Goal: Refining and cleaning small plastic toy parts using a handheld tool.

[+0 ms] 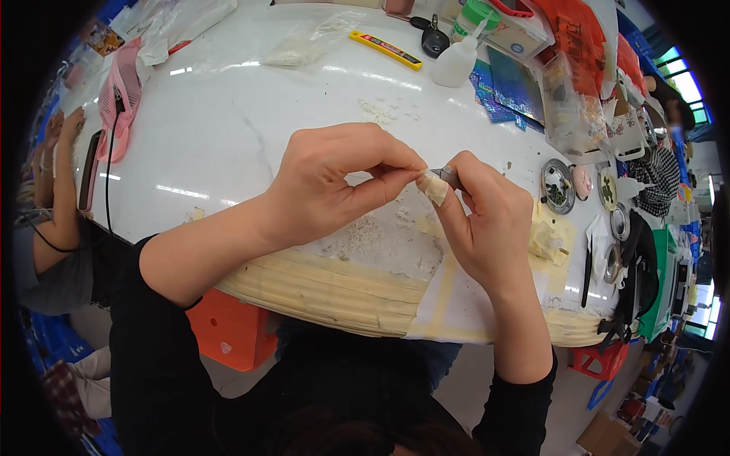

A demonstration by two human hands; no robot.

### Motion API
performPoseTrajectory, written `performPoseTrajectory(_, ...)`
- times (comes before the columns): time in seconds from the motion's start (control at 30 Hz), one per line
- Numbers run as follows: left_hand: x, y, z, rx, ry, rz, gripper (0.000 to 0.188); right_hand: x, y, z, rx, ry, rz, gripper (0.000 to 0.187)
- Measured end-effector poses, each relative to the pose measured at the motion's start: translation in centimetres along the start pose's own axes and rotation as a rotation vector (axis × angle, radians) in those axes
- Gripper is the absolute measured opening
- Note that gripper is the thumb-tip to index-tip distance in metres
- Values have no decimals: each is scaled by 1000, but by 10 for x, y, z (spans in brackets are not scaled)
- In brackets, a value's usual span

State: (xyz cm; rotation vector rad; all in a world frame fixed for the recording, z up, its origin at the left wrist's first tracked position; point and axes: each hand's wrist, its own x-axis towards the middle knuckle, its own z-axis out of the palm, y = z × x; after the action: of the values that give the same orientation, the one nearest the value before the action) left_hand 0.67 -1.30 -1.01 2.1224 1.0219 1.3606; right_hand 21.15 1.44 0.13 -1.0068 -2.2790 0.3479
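Observation:
My left hand (327,178) is raised over the table, thumb and forefinger closed in a pinch. Whatever sits between those fingertips is too small to make out. My right hand (490,220) meets it fingertip to fingertip, closed on a small grey blade (447,177) that sticks out between thumb and forefinger. Cream tape (435,190) wraps the tip of my right thumb. Beneath the hands, pale shavings (357,235) lie scattered on the white table (220,121).
A yellow cutter knife (385,50), car keys (434,38) and a white squeeze bottle (456,62) lie at the back. Round metal dishes (557,186) stand on the right. Cream tape covers the front edge (327,292). Another person's arm (57,197) rests at the left.

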Motion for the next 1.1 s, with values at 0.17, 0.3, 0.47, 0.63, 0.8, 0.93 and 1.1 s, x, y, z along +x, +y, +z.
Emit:
performPoseTrajectory(0.17, 2, 0, 0, 33, -5, 38, 18, -1, 1, 0, 3, 3, -9, 27)
performPoseTrajectory(0.3, 2, -1, -1, 28, -11, 61, 19, 0, 2, -1, -4, -11, -19, 29)
performPoseTrajectory(0.47, 1, -3, -1, 27, -13, 79, 20, 0, 1, 0, 33, -25, 3, 30)
performPoseTrajectory(0.63, 1, -3, -1, 25, -15, 92, 20, -1, 3, 0, 22, -15, -16, 30)
performPoseTrajectory(0.8, 2, -4, -1, 52, -16, 109, 21, 0, 2, -1, -37, -10, -54, 20)
performPoseTrajectory(0.93, 2, -3, -2, 58, -16, 129, 22, 0, 2, -1, -37, -4, -71, 19)
performPoseTrajectory(1.1, 2, -2, -3, 97, -23, 157, 25, 0, 0, -4, -28, -11, -70, 17)
